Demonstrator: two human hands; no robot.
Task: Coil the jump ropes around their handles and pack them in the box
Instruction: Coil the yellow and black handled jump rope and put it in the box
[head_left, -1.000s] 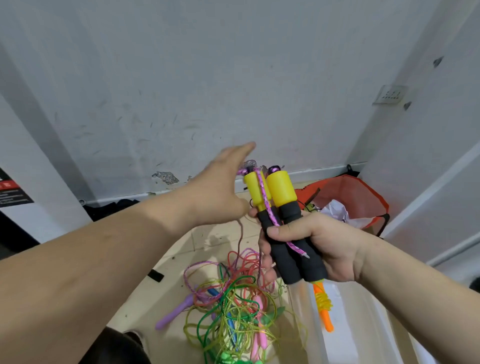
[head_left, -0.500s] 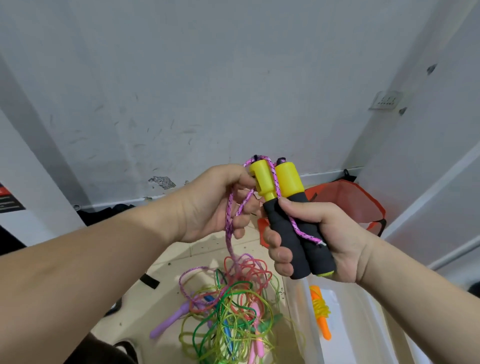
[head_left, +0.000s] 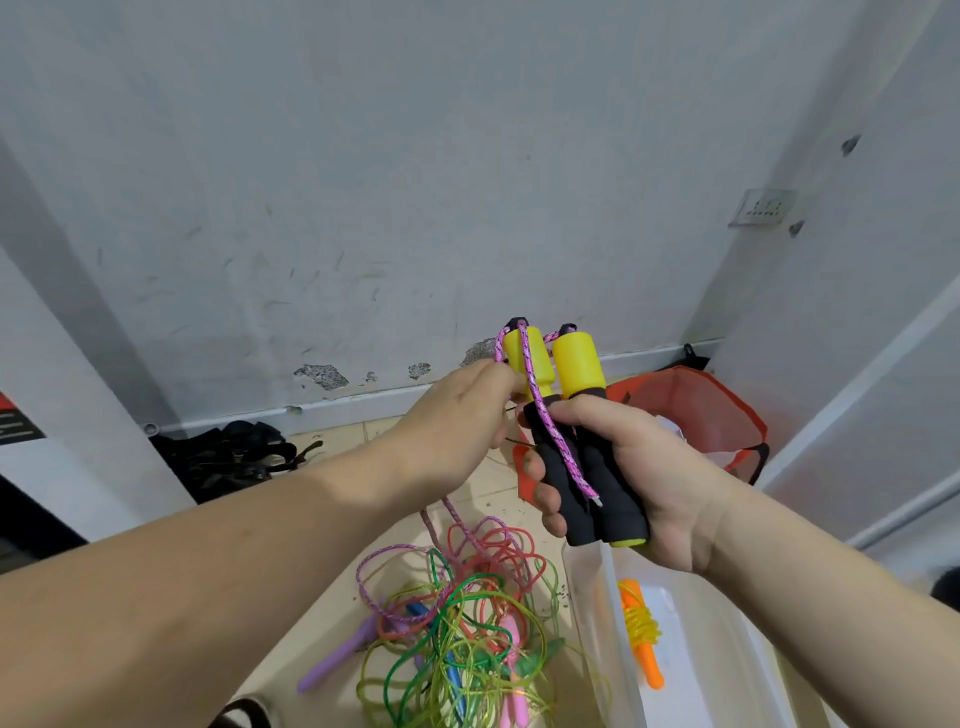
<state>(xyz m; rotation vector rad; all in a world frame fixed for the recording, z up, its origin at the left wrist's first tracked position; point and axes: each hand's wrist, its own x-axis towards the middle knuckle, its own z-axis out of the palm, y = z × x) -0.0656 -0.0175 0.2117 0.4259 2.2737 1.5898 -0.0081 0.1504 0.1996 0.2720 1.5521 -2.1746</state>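
Observation:
My right hand (head_left: 631, 470) grips two jump rope handles (head_left: 574, 410) side by side, yellow at the top and black foam below, held upright at chest height. A pink braided rope (head_left: 540, 405) runs over the top of the left handle and down its front, its loose end near my palm. My left hand (head_left: 457, 426) pinches that rope just left of the yellow tops; the rest of it hangs down to the floor. A clear plastic box (head_left: 597, 597) stands below, holding a coiled orange-handled rope (head_left: 641, 631).
A tangle of green, yellow, red and pink ropes (head_left: 467, 634) with purple and pink handles lies on the tiled floor left of the box. An orange bag (head_left: 691, 405) sits behind my right hand by the wall. Black straps (head_left: 234, 457) lie at the wall's foot.
My left hand went from open above the handles to pinching the pink rope, bringing it over the left handle's top. The handles stand more upright than before.

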